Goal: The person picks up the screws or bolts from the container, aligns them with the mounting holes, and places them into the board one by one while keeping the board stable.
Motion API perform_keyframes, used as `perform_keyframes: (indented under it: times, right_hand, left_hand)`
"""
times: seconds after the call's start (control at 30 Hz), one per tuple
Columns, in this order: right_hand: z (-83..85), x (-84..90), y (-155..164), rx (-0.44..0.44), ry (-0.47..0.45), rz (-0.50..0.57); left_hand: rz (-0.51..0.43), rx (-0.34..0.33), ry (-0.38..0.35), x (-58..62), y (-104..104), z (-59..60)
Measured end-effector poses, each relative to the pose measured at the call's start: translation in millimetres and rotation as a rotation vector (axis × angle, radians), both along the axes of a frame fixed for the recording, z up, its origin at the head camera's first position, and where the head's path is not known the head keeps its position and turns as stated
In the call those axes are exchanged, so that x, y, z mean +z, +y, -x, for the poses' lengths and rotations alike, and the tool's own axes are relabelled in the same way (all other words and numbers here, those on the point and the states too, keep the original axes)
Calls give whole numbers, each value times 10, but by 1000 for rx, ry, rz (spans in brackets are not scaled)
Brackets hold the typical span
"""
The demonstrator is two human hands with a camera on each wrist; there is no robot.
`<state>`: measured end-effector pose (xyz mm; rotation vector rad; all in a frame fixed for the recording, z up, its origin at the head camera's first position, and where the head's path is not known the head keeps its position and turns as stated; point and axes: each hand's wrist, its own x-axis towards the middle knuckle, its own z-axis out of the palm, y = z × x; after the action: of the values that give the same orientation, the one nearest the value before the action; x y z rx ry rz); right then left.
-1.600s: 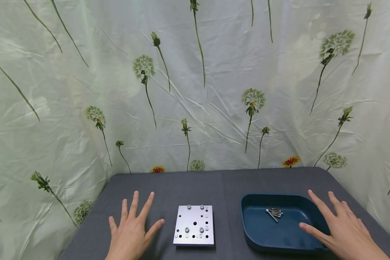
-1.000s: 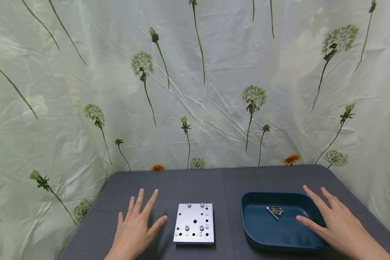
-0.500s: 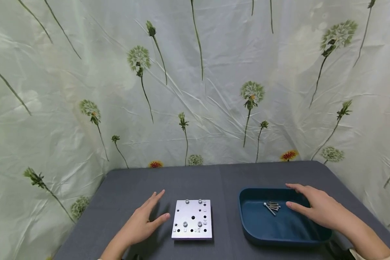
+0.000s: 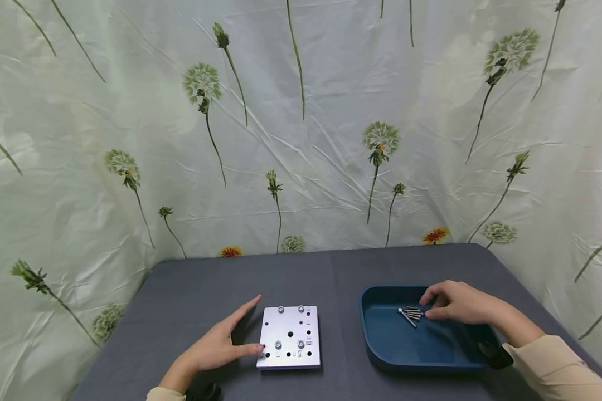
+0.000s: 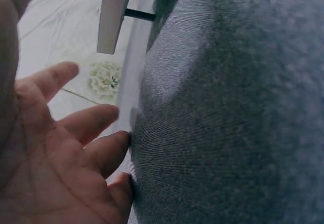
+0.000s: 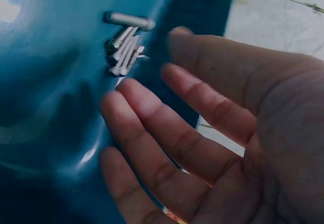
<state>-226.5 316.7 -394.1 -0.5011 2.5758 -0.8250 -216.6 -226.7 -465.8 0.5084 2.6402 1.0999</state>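
My left hand (image 4: 218, 342) is at the left side of a silver metal plate (image 4: 283, 322) with holes and several screws standing in it. Its fingers are extended, and the thumb lies over the plate's lower left corner; whether it touches, I cannot tell. In the left wrist view the plate (image 5: 112, 16) appears edge-on, with dark posts beneath. Over the blue tray (image 4: 426, 365), my right hand (image 4: 464, 303) reaches in with loosely bent fingers, holding nothing. Beside its fingertips lies a small pile of metal screws (image 4: 411, 313); the right wrist view shows these screws (image 6: 126, 49) just beyond the fingers.
A dark grey cloth covers the table (image 4: 241, 278). Behind it hangs a pale curtain (image 4: 281, 139) printed with dandelions. The tray's raised rim surrounds the screws, and the plate sits to the tray's left.
My left hand has turned and moved right to the plate's edge. My right hand has moved left and inward over the tray, its spread fingers now bent near the screws.
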Motion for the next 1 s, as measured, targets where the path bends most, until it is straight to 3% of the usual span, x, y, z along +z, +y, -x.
perform_keyframes:
  times: [0.07,0.17,0.3,0.4,0.67,1.0]
  right_hand:
    - [60,-78,31,51,-26,32]
    - [97,-145,23,57,-88,63]
    - [82,-160,-100,-39,-166,46]
    - [98,-161,-199,-82,-176,10]
    - [125,-185,-283,-93,-109,-17]
    - [111,-246,-318,-121,-14,-53]
  left_hand:
    - [-11,-24,-16,-4,-18,14]
    - [-33,-76,-47,-18,-40,20]
    - [-46,-119,-64,-60,-55,18]
    - [-55,-111,-62,-79,-70,17]
    - [-84,-161,-64,-94,-86,44]
    - [-102,-142,-57,-99,-38,46]
